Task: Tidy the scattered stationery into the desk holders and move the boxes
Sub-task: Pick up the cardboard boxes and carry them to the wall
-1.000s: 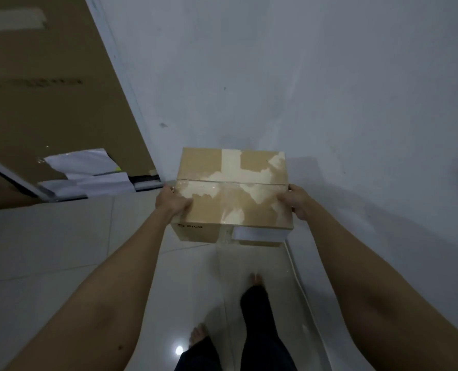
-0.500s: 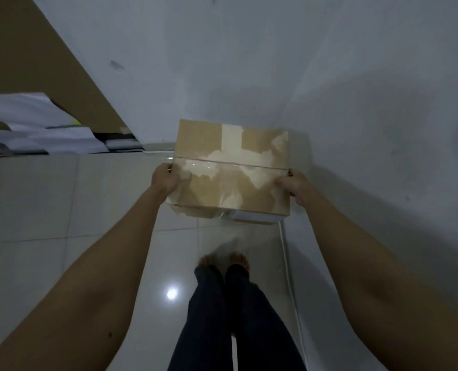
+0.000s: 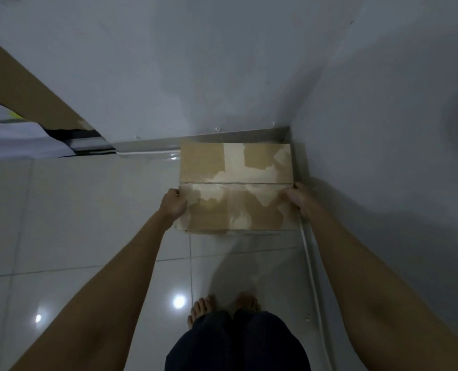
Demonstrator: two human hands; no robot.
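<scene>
A brown cardboard box (image 3: 236, 186), its taped top patched with torn pale areas, sits low in the corner where two grey walls meet, down at the tiled floor. My left hand (image 3: 173, 204) grips its left edge. My right hand (image 3: 298, 199) grips its right edge, squeezed between the box and the right wall. Both arms reach forward and down. The box's underside is hidden, so I cannot tell whether it rests on the floor.
Glossy white floor tiles (image 3: 88, 223) spread to the left. A large brown board (image 3: 27, 95) leans on the back wall at left, with white papers (image 3: 21, 140) beneath it. A skirting strip (image 3: 311, 263) runs along the right wall. My bare feet (image 3: 203, 307) stand behind the box.
The box has gone down from chest height into the wall corner, both hands staying on its sides. My view has tilted lower and the feet now stand together.
</scene>
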